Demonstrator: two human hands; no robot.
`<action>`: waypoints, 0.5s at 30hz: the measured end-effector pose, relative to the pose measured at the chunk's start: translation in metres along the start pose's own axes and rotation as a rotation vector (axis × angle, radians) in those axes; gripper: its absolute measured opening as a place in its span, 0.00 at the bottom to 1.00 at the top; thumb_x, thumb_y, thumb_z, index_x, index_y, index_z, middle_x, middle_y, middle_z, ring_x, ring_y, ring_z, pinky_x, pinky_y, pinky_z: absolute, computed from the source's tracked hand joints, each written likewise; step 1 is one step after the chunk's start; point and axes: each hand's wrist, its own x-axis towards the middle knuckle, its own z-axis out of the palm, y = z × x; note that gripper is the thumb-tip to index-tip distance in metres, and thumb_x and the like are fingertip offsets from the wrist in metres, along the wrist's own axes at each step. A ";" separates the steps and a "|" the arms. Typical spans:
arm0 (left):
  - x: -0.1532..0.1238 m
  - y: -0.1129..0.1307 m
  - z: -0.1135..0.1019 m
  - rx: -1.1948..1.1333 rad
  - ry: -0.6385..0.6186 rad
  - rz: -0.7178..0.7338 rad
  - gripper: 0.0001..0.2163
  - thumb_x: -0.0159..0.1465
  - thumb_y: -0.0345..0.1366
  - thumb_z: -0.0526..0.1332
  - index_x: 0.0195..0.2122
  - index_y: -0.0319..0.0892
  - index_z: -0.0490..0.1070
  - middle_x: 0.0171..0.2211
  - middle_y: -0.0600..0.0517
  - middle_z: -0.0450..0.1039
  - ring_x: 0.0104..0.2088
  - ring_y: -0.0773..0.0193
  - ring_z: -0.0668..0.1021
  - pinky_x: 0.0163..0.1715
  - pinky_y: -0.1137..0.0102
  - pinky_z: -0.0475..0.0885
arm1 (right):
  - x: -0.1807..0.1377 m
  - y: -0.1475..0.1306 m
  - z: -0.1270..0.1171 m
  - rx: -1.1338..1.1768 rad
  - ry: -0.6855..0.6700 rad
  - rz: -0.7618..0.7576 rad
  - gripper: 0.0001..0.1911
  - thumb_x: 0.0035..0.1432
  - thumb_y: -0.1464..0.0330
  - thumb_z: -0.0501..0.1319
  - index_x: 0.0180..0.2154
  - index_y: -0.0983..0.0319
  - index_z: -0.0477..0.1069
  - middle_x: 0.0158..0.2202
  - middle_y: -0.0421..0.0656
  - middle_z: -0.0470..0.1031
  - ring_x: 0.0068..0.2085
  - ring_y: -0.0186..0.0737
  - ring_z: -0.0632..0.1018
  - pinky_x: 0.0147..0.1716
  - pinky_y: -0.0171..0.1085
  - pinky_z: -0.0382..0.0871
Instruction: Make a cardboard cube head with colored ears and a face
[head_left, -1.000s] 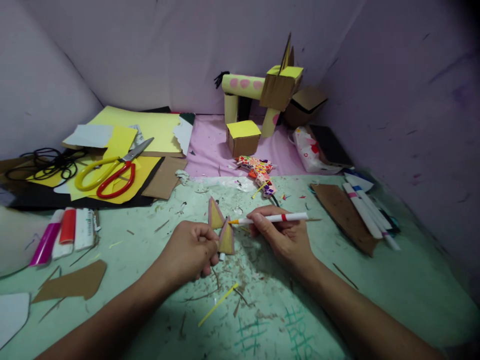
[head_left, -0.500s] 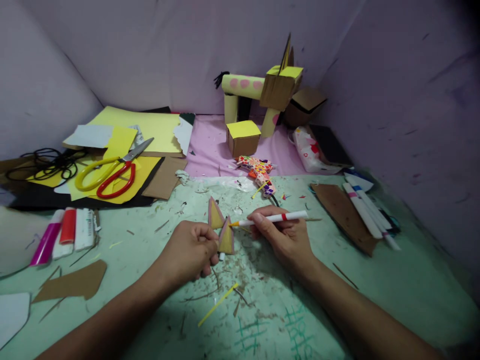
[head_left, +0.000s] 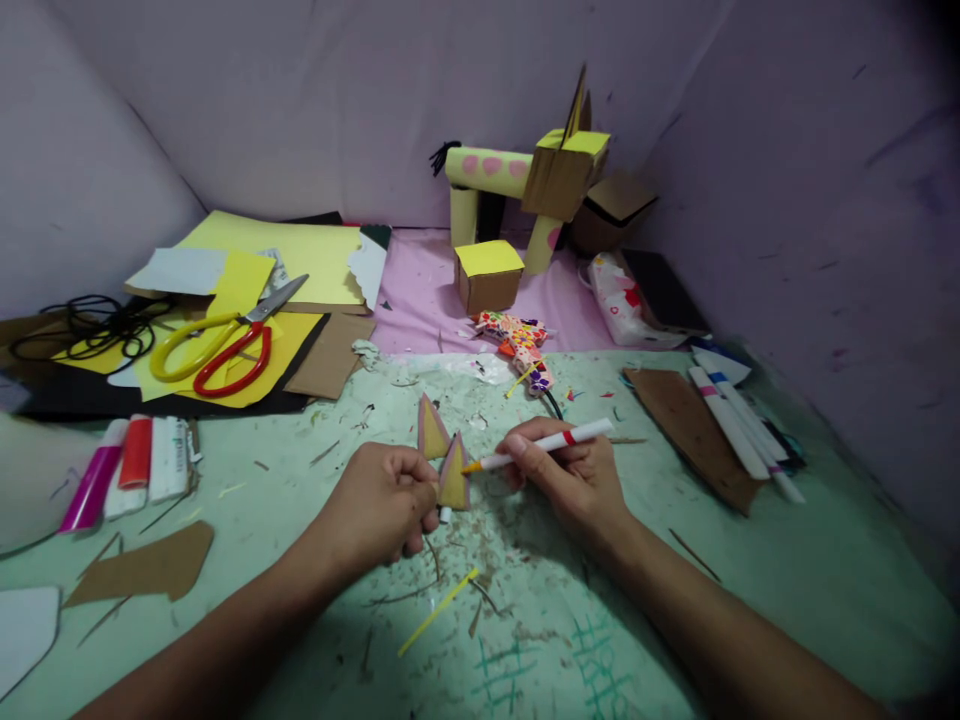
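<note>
Between my hands is a small triangular cardboard piece (head_left: 454, 482), yellow inside with a pink border. My left hand (head_left: 386, 500) pinches it at its lower left edge. In my right hand (head_left: 574, 470) is a white marker (head_left: 551, 443) with a red band, held like a pen. Its yellow-orange tip touches or hovers right at the piece's right side; I cannot tell which. A second matching triangle (head_left: 431, 432) lies just behind, partly covered by the first. A small white cylindrical bit (head_left: 445, 515) shows below the near piece.
Yellow-and-red scissors (head_left: 225, 340) lie on paper sheets at left, near glue sticks (head_left: 135, 452). A cardboard animal figure (head_left: 491, 170) and a box (head_left: 487, 277) stand behind a patterned glue gun (head_left: 517, 345). More markers (head_left: 731, 420) rest on a cardboard strip (head_left: 675, 430) at right.
The marker tip has moved down along the right side of the near triangle, from close to its point to about mid-height. My left hand stays nearly still.
</note>
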 end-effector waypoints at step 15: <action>0.000 0.000 0.000 0.015 0.001 0.017 0.09 0.57 0.23 0.53 0.22 0.39 0.65 0.13 0.58 0.67 0.09 0.74 0.65 0.07 0.81 0.56 | -0.002 -0.001 0.002 0.002 -0.052 -0.020 0.09 0.56 0.67 0.60 0.27 0.64 0.73 0.18 0.38 0.69 0.20 0.31 0.68 0.19 0.30 0.60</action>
